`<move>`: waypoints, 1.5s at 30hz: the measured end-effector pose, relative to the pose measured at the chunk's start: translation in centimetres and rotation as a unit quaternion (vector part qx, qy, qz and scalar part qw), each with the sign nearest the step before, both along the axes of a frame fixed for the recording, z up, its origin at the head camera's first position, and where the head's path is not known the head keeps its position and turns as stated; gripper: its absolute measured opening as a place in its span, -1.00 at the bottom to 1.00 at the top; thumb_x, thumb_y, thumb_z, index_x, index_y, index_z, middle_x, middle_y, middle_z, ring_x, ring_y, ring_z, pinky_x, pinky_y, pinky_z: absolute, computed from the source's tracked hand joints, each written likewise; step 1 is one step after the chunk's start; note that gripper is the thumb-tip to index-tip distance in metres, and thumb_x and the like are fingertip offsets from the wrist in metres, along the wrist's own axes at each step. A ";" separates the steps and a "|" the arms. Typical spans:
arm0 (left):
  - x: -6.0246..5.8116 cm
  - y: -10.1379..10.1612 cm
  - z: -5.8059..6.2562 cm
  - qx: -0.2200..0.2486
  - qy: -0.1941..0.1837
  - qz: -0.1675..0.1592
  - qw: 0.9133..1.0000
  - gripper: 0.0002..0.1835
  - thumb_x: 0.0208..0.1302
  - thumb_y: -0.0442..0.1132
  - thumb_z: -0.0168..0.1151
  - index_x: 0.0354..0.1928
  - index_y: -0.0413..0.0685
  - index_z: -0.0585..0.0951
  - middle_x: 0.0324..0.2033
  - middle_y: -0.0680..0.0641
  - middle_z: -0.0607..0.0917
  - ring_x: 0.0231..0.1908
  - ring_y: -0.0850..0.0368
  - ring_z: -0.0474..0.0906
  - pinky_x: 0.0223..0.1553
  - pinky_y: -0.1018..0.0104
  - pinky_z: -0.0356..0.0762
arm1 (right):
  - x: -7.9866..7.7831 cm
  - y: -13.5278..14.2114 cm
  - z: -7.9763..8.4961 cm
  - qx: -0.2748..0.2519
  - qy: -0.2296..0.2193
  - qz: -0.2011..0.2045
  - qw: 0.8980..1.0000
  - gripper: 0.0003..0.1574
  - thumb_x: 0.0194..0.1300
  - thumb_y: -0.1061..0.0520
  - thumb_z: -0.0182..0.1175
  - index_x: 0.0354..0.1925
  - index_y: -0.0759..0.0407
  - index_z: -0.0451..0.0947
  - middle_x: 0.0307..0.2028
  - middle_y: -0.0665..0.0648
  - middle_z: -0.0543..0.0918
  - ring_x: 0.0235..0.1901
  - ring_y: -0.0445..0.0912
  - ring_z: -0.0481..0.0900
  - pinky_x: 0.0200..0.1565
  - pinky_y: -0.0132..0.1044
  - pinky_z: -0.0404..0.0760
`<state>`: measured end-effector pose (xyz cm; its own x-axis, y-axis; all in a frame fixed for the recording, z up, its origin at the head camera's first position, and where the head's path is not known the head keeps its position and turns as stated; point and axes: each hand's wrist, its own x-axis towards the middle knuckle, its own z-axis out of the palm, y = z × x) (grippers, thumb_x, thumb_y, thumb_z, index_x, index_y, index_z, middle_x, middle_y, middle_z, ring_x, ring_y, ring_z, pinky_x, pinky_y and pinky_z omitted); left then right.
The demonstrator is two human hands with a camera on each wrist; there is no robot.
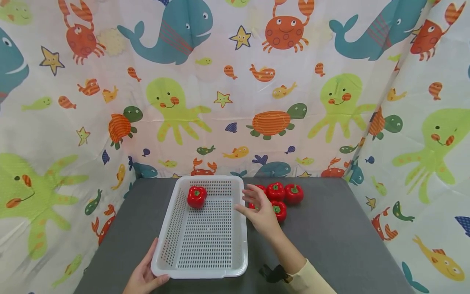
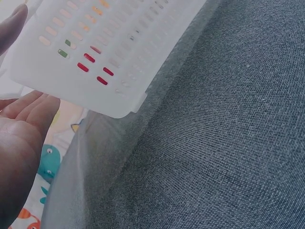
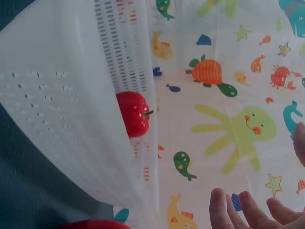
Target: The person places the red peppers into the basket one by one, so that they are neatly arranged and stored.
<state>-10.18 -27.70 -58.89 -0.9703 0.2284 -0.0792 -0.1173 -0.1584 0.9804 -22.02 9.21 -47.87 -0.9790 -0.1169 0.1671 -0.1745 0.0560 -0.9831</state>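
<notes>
A white perforated plastic basket lies on the dark table, with one red bell pepper in its far left part. My left hand holds the basket's near left corner, thumb at the front rim and fingers along the left side. In the left wrist view, the thumb and fingers of that hand flank the corner. Just beyond the basket's right rim, my right hand is raised with fingers spread and nothing in them. Behind and beside it several red bell peppers sit in a cluster, partly hidden by the hand.
A cloth printed with sea animals hangs at the back and both sides of the table. The dark grey table top extends right of the peppers. A black strap is around my right wrist.
</notes>
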 end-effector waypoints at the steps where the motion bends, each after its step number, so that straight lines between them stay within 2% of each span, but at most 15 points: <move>1: 0.0 0.0 0.0 -0.002 0.003 0.001 1.000 0.17 0.27 -0.56 0.26 0.62 0.14 -0.32 0.58 -0.32 -0.26 0.26 0.48 0.44 0.20 0.09 0.60 | 0.0 0.2 0.0 0.004 0.002 -0.003 1.000 -0.08 0.18 -0.02 0.49 0.42 -0.13 0.30 0.30 0.09 0.53 0.27 0.12 0.55 0.19 0.11 0.65; 6: -0.1 -0.1 0.0 -0.007 0.013 0.005 1.000 0.17 0.26 -0.57 0.26 0.63 0.15 -0.30 0.58 -0.33 -0.25 0.27 0.46 0.43 0.19 0.12 0.61 | -0.1 1.6 0.2 0.021 0.008 -0.018 1.000 -0.08 0.15 -0.08 0.51 0.39 -0.23 0.30 0.30 0.06 0.53 0.26 0.09 0.55 0.19 -0.01 0.67; 11: -0.3 0.0 -0.3 0.003 0.021 -0.008 1.000 0.18 0.24 -0.59 0.26 0.63 0.12 -0.31 0.56 -0.36 -0.27 0.29 0.41 0.41 0.19 0.14 0.61 | 0.0 3.4 -0.3 0.020 0.020 -0.038 0.999 -0.07 0.17 -0.01 0.50 0.41 -0.15 0.29 0.31 0.17 0.52 0.23 0.15 0.57 0.14 -0.14 0.70; 15: -0.5 0.0 -0.5 0.009 0.029 -0.019 0.999 0.18 0.25 -0.60 0.24 0.62 0.09 -0.34 0.56 -0.37 -0.30 0.31 0.41 0.39 0.20 0.15 0.60 | 0.0 4.6 -0.8 0.037 0.034 -0.065 0.997 -0.07 0.17 -0.01 0.50 0.41 -0.12 0.29 0.29 0.14 0.54 0.21 0.12 0.59 0.13 -0.19 0.71; 18: -0.4 0.1 -0.5 0.007 0.026 -0.013 1.000 0.18 0.26 -0.58 0.26 0.62 0.09 -0.33 0.56 -0.37 -0.30 0.29 0.44 0.40 0.20 0.15 0.60 | -0.1 5.4 -1.2 0.054 0.050 -0.089 0.993 -0.08 0.15 -0.05 0.51 0.39 -0.15 0.31 0.28 0.07 0.56 0.20 0.06 0.61 0.12 -0.23 0.70; 21: -0.4 0.1 -0.4 0.003 0.015 -0.002 1.000 0.17 0.25 -0.57 0.27 0.63 0.11 -0.30 0.58 -0.31 -0.25 0.28 0.43 0.42 0.20 0.13 0.60 | -0.5 6.1 -1.7 0.053 0.070 -0.116 0.989 -0.11 0.15 0.00 0.52 0.38 -0.12 0.35 0.24 0.09 0.61 0.17 0.05 0.62 0.12 -0.27 0.70; 26: -0.1 0.0 -0.3 0.011 -0.005 -0.005 1.000 0.17 0.28 -0.56 0.25 0.62 0.18 -0.32 0.59 -0.27 -0.26 0.30 0.36 0.42 0.22 0.03 0.58 | -0.9 7.4 -2.6 0.049 0.105 -0.173 0.978 -0.19 0.16 0.17 0.50 0.34 -0.03 0.42 0.10 0.15 0.67 0.06 0.09 0.64 0.12 -0.34 0.69; 28: 0.0 0.0 -0.3 0.019 -0.008 -0.010 1.000 0.17 0.29 -0.56 0.24 0.62 0.19 -0.34 0.59 -0.27 -0.27 0.31 0.34 0.42 0.23 0.02 0.57 | -0.7 7.8 -2.6 0.053 0.113 -0.193 0.973 -0.20 0.16 0.22 0.49 0.33 0.03 0.44 0.09 0.16 0.66 0.05 0.12 0.62 0.09 -0.43 0.67; 31: 0.0 -0.1 -0.3 0.026 0.001 -0.015 1.000 0.17 0.29 -0.58 0.22 0.62 0.18 -0.36 0.57 -0.31 -0.29 0.30 0.37 0.42 0.22 0.03 0.58 | -0.3 8.1 -2.2 0.048 0.121 -0.207 0.970 -0.25 0.17 0.26 0.47 0.31 0.18 0.45 0.11 0.22 0.64 0.07 0.16 0.58 0.04 -0.49 0.63; 34: 0.0 -0.2 -0.4 0.029 0.010 -0.019 0.999 0.18 0.28 -0.61 0.20 0.62 0.16 -0.37 0.56 -0.35 -0.31 0.29 0.39 0.42 0.21 0.05 0.59 | 0.1 8.4 -2.1 0.048 0.117 -0.218 0.968 -0.27 0.18 0.27 0.46 0.28 0.27 0.45 0.12 0.23 0.63 0.07 0.05 0.57 0.02 -0.46 0.63; 38: 0.1 -0.3 -0.4 0.032 0.006 -0.021 0.999 0.17 0.29 -0.60 0.20 0.62 0.18 -0.37 0.56 -0.34 -0.32 0.28 0.40 0.43 0.21 0.02 0.59 | -0.3 8.7 -3.3 0.056 0.107 -0.235 0.965 -0.24 0.18 0.25 0.47 0.31 0.23 0.44 0.15 0.21 0.61 0.07 -0.13 0.55 0.07 -0.28 0.68; 40: 0.1 -0.3 -0.4 0.035 0.003 -0.024 0.999 0.17 0.30 -0.58 0.19 0.61 0.19 -0.38 0.56 -0.35 -0.34 0.28 0.40 0.44 0.22 0.00 0.58 | -0.8 9.1 -4.6 0.056 0.099 -0.237 0.965 -0.20 0.17 0.22 0.48 0.34 0.18 0.42 0.18 0.19 0.60 0.07 -0.16 0.53 0.08 -0.23 0.68; 45: 0.0 -0.3 -0.5 0.044 0.015 -0.035 0.998 0.16 0.32 -0.60 0.16 0.61 0.18 -0.40 0.54 -0.39 -0.39 0.28 0.42 0.44 0.22 0.01 0.58 | -2.2 10.1 -7.9 0.051 0.070 -0.225 0.971 -0.07 0.16 0.13 0.51 0.44 -0.07 0.36 0.27 0.13 0.54 0.16 -0.01 0.53 0.12 -0.26 0.68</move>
